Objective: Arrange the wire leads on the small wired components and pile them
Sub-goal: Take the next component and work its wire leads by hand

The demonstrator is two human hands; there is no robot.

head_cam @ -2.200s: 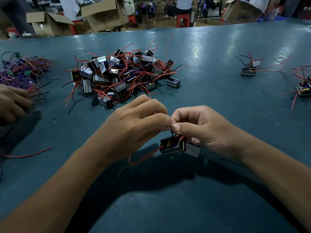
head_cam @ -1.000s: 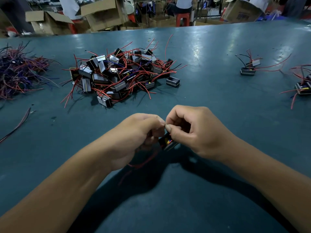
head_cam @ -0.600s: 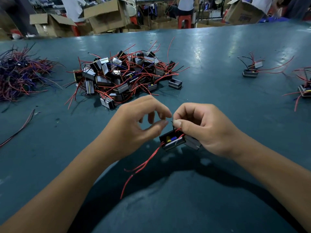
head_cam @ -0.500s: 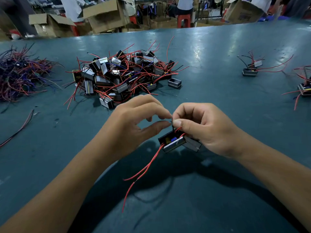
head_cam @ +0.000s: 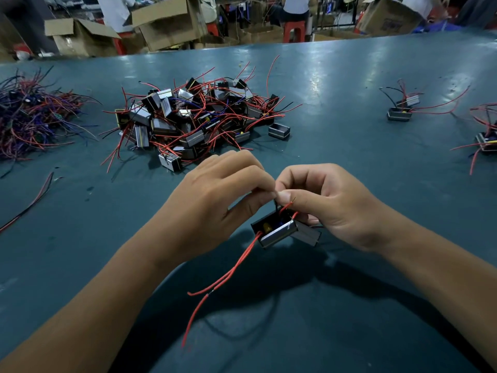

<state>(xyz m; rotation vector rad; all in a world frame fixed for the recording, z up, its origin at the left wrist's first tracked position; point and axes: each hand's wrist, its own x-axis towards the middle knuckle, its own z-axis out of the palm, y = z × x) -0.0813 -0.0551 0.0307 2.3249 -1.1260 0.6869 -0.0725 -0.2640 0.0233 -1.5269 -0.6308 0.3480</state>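
A small black box component (head_cam: 279, 231) with a silver side hangs just above the green table (head_cam: 349, 157), below my two hands. My right hand (head_cam: 328, 203) holds it, thumb and forefinger pinching its short red and black leads at the top. My left hand (head_cam: 215, 197) pinches the same leads from the left, fingertips meeting my right thumb. Two long red leads (head_cam: 226, 275) trail down and left from the box. A big pile of like components (head_cam: 196, 119) with red wires lies behind my hands.
A tangle of purple and red wires (head_cam: 29, 117) lies at far left, a loose wire pair (head_cam: 29, 205) below it. Single components (head_cam: 400, 110) sit at right, more at the right edge (head_cam: 486, 138). Cardboard boxes (head_cam: 166, 20) stand beyond the table.
My left thumb and fingers have closed onto the short leads beside my right thumb. The long red leads have dropped and hang longer toward the lower left. The box stays in my right hand.
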